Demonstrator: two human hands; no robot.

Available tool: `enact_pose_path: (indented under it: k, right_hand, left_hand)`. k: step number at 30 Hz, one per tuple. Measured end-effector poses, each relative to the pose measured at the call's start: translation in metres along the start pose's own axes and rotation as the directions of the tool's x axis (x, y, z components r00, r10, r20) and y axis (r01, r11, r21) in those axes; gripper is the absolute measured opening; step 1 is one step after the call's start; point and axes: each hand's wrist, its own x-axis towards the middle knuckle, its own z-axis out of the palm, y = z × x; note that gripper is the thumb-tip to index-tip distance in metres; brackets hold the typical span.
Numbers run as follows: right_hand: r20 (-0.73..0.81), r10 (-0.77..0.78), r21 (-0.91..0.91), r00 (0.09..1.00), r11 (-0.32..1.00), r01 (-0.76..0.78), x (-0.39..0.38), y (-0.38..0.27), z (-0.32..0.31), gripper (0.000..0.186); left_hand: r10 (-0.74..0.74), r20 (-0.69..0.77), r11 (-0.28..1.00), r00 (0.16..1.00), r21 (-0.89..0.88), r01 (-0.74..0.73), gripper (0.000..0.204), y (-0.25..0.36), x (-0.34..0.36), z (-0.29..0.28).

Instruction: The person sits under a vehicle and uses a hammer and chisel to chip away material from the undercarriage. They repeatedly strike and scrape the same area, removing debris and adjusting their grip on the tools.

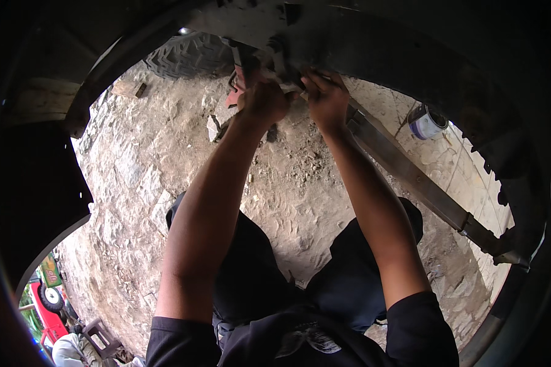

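Observation:
Both my arms reach forward under a dark vehicle body. My left hand is closed in a fist just below a dark metal part of the underside, its thumb toward the right. What it grips is hidden. Close beside it, my right hand has its fingers curled against the dark underside; whatever lies in them is too dark to make out. A red metal stand or jack rises just left of my left hand. From near my right hand a long metal bar slants down to the right.
A knobby tyre is at the far left, with a wooden block nearby. A paint can stands at the right. Dark bodywork arches around me. A red vehicle and a grey stool are at lower left.

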Motion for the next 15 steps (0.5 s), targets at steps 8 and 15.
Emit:
enact_pose_path:
  k: [8,15]
  right_hand:
    - [0.109,0.056,-0.039,0.992,0.998,-0.052,0.020,0.037,-0.002,0.019]
    - [0.088,0.140,-0.026,0.986,0.990,-0.138,0.023,0.041,0.003,0.035]
  left_hand:
    - [0.036,0.016,0.999,0.999,0.032,-0.036,0.043,-0.024,0.024,0.004]
    - [-0.016,0.120,0.992,0.993,0.129,0.000,0.034,-0.061,0.029,0.021]
